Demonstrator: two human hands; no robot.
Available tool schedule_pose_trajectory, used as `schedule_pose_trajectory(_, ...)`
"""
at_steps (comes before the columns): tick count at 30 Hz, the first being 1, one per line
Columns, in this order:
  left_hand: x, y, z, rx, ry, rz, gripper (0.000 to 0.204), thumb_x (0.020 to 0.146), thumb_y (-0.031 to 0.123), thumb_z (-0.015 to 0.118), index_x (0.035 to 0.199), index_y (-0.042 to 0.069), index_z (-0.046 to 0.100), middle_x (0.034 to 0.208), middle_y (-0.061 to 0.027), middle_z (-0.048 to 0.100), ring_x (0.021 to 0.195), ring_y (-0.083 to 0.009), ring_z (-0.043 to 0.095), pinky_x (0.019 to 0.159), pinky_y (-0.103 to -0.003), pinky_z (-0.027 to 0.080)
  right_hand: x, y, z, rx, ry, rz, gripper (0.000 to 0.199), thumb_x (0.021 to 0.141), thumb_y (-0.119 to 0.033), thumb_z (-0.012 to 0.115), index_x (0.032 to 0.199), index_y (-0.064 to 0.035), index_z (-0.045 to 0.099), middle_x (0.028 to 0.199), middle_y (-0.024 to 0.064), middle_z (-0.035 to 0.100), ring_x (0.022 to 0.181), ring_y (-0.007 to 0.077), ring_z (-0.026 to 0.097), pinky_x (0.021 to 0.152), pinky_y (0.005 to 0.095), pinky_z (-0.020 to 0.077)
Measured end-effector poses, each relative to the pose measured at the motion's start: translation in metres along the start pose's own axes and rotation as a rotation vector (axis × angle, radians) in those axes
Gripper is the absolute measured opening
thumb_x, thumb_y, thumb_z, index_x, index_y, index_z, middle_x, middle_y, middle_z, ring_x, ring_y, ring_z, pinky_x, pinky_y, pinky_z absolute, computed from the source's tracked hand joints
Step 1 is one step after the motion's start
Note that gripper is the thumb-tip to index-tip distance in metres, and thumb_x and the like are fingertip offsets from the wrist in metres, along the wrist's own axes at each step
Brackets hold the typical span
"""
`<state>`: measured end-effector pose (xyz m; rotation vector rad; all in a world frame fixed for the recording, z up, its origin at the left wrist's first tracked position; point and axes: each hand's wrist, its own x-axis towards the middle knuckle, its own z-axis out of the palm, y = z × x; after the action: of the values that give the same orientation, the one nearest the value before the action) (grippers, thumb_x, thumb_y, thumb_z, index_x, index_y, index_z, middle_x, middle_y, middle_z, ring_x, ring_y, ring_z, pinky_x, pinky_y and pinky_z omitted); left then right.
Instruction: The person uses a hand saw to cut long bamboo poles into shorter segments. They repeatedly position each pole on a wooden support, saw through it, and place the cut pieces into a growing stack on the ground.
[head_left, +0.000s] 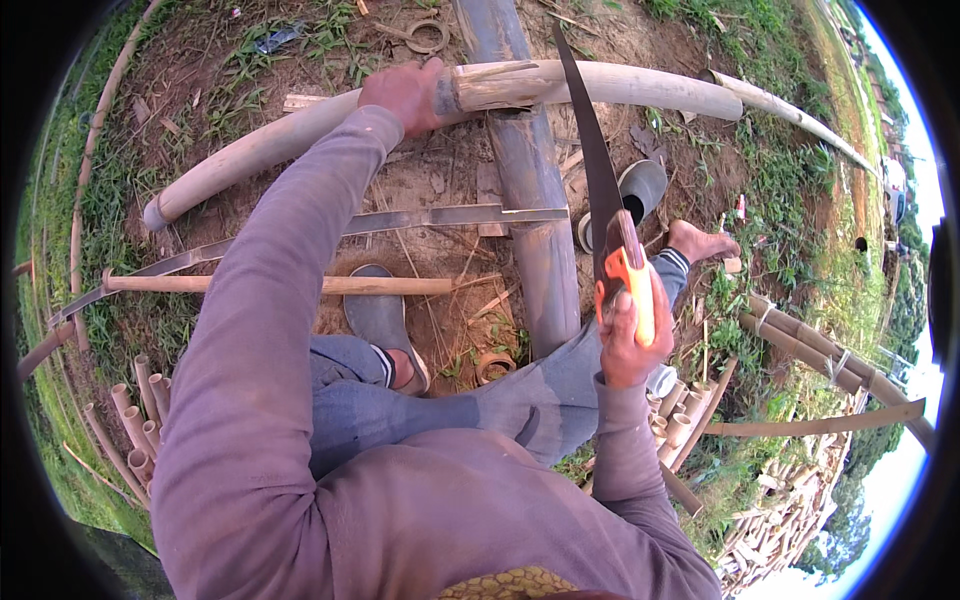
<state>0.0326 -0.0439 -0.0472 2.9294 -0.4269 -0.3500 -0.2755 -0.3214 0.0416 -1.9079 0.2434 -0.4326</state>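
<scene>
A thick pale bamboo pole lies crosswise over a long grey log or pipe, with a rough, split patch near its middle. My left hand is closed around the pole just left of that patch. In my right hand is a handsaw, gripped by its orange handle. The dark blade points away from me and passes in front of the pole, right of the split patch; whether its teeth touch the bamboo I cannot tell.
A split bamboo strip and a thin stick lie across the ground at left. A loose grey clog sits by my bare foot. Cut bamboo tubes stand in bunches at both sides. Scrap wood is heaped at the right.
</scene>
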Motion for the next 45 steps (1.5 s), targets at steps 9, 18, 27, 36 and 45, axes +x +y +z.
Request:
schedule_pose_trajectory(9,0.005,0.000,-0.013,-0.030,0.012,0.008,0.076,0.080,0.068,0.081,0.128,0.014,0.056,0.119,-0.0169,0.074,0.116,-0.0398,0.073,0.097,-0.054,0.057,0.087,0.000,0.050,0.061,0.011,0.088,0.047,0.104,-0.015,0.072,0.144,0.0063,0.060,0.129,0.0170,0.071,0.108,0.0190,0.070,0.090,0.0323,0.0604)
schedule_pose_trajectory(18,0.002,0.002,0.009,-0.022,0.022,0.044,0.074,0.081,0.066,0.082,0.130,0.015,0.057,0.122,-0.0166,0.075,0.114,-0.0393,0.073,0.096,-0.053,0.058,0.027,0.000,0.024,0.060,0.040,0.075,0.047,0.106,-0.012,0.067,0.145,0.0114,0.056,0.136,0.0210,0.068,0.118,0.0240,0.070,0.094,0.0349,0.0611)
schedule_pose_trajectory(27,-0.002,0.002,-0.008,-0.032,-0.011,0.010,0.078,0.081,0.072,0.080,0.130,0.015,0.058,0.123,-0.0154,0.075,0.116,-0.0388,0.073,0.099,-0.051,0.058,0.118,0.036,0.077,0.065,-0.072,-0.014,0.045,0.100,-0.016,0.079,0.133,0.0028,0.054,0.116,0.0080,0.066,0.102,0.0116,0.065,0.090,0.0271,0.0554)
schedule_pose_trajectory(36,0.003,0.004,0.000,-0.036,-0.015,0.035,0.077,0.081,0.070,0.080,0.129,0.015,0.057,0.122,-0.0160,0.075,0.115,-0.0400,0.073,0.099,-0.052,0.058,0.167,-0.006,0.080,-0.270,0.047,-0.076,0.045,0.101,-0.038,0.079,0.115,0.0035,0.067,0.086,0.0095,0.073,0.074,0.0155,0.065,0.070,0.0348,0.0547)
schedule_pose_trajectory(45,0.002,-0.003,-0.001,-0.043,-0.012,0.011,0.066,0.082,0.049,0.086,0.130,0.015,0.057,0.119,-0.0166,0.075,0.112,-0.0379,0.074,0.096,-0.051,0.059,0.000,-0.056,-0.015,-0.049,0.062,0.116,0.028,0.105,-0.018,0.072,0.119,0.0039,0.062,0.085,0.0039,0.068,0.061,0.0040,0.058,0.054,0.0189,0.0432)
